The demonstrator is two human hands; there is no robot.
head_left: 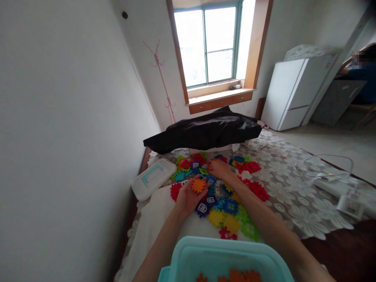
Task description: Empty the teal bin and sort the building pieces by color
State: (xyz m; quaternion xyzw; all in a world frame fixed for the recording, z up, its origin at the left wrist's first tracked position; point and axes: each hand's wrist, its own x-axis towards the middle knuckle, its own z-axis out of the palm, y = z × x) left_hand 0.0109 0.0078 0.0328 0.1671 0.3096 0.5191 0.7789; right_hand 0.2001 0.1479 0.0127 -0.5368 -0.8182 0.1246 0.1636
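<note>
My left hand (188, 196) lies palm up over a heap of coloured plastic gear-shaped tiles (226, 207) and holds an orange tile (199, 185) in its curled fingers. Farther out, my right hand (219, 168) rests on the pile with its fingers closed around a small piece that I cannot make out. The tiles are red, blue, yellow, green and purple and lie spread over a lace-covered surface (288, 188). A teal plastic bin (226, 260) stands right in front of me with a few orange tiles (235, 276) in it.
A white lid with a teal handle (153, 178) lies left of the tiles. A black cloth (205, 131) is bunched behind the pile. White cables and a power strip (337, 184) lie at the right. A white fridge (293, 92) and a seated person (362, 70) are at the far right.
</note>
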